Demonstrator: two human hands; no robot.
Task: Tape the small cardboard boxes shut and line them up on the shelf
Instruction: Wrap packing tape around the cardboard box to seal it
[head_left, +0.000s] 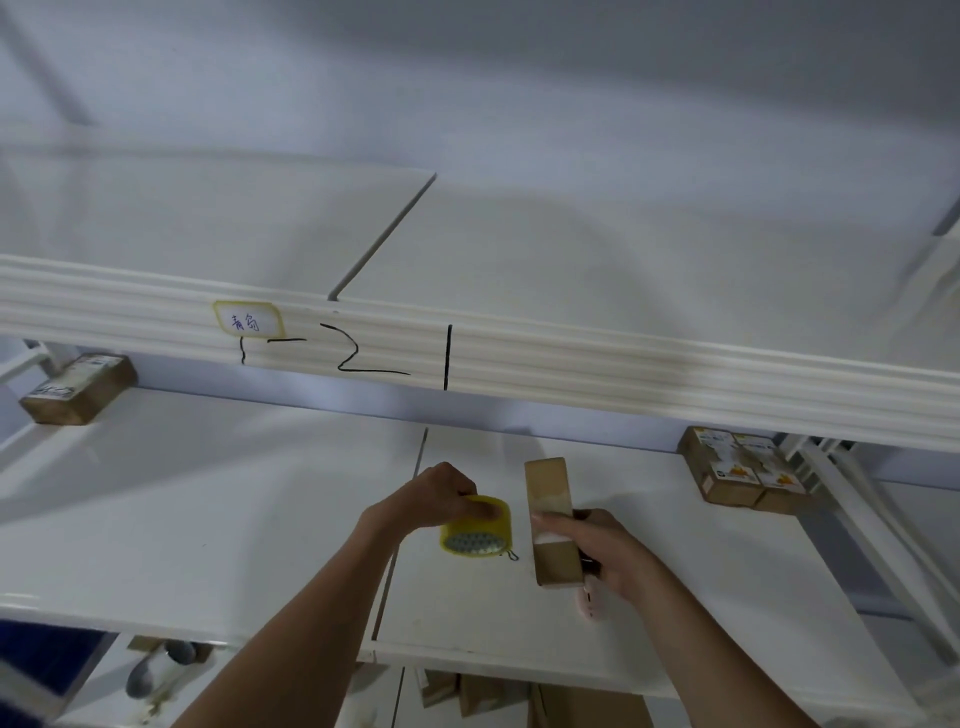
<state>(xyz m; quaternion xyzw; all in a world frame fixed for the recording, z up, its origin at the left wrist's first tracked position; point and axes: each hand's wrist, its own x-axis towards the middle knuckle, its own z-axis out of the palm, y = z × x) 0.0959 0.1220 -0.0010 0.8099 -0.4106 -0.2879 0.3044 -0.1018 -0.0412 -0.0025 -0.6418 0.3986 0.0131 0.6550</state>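
A long, narrow brown cardboard box stands on its edge on the white middle shelf. My right hand grips its near end, thumb pressed on a band of clear tape across the top. A small pink object pokes out below that hand. To the left of the box, my left hand holds a yellow roll of tape just above the shelf. Both forearms reach in from the bottom of the view.
A taped box lies at the far left of the shelf, and several small printed boxes sit grouped at the far right. The upper shelf's ribbed front rail carries a label and marker writing. More cardboard shows on the shelf below.
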